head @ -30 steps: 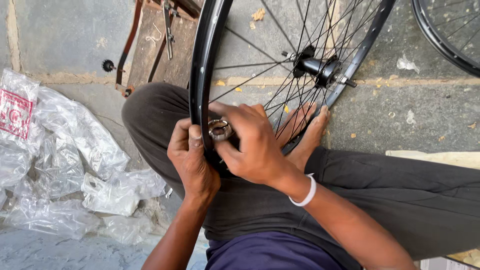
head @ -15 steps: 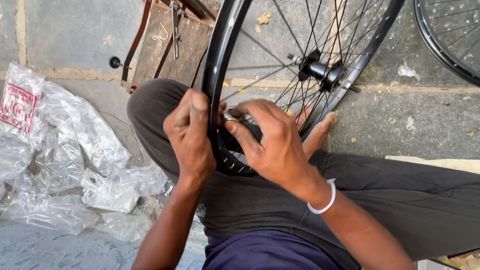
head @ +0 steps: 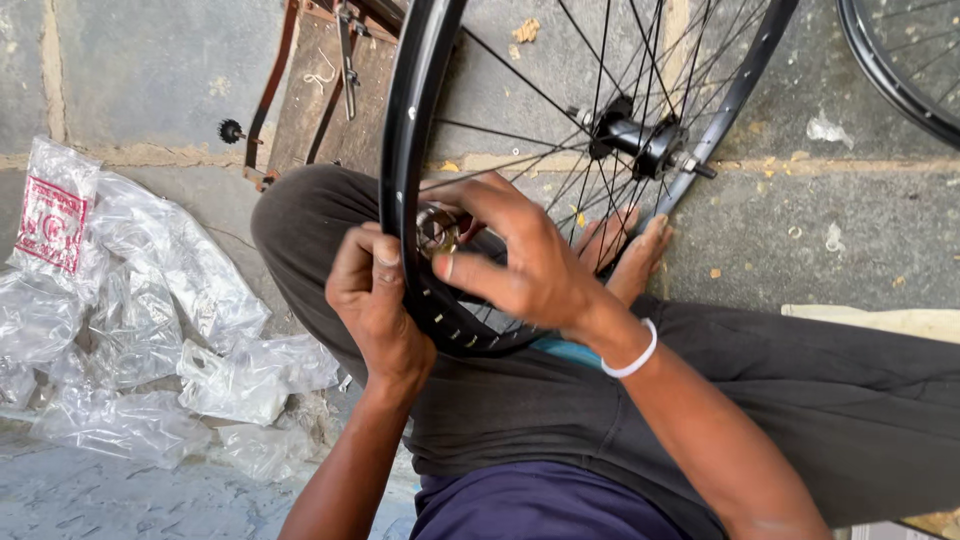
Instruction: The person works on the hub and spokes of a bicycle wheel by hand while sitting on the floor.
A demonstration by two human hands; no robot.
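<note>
Grey stone paving underfoot, crumpled clear plastic bags [head: 150, 330] lying off to one side; a black bicycle wheel rim [head: 405, 150] is standing across the person's lap, the left hand [head: 375, 305] curling shut around its edge while the right hand [head: 530, 265] is pinching a small metal fitting [head: 437, 230] against the rim, spokes fanning to the hub [head: 640, 140]

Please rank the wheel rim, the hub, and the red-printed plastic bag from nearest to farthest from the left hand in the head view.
1. Rim: gripped by the left hand.
2. Hub: up and right, mid-wheel.
3. Bag: far left, on the floor.
</note>
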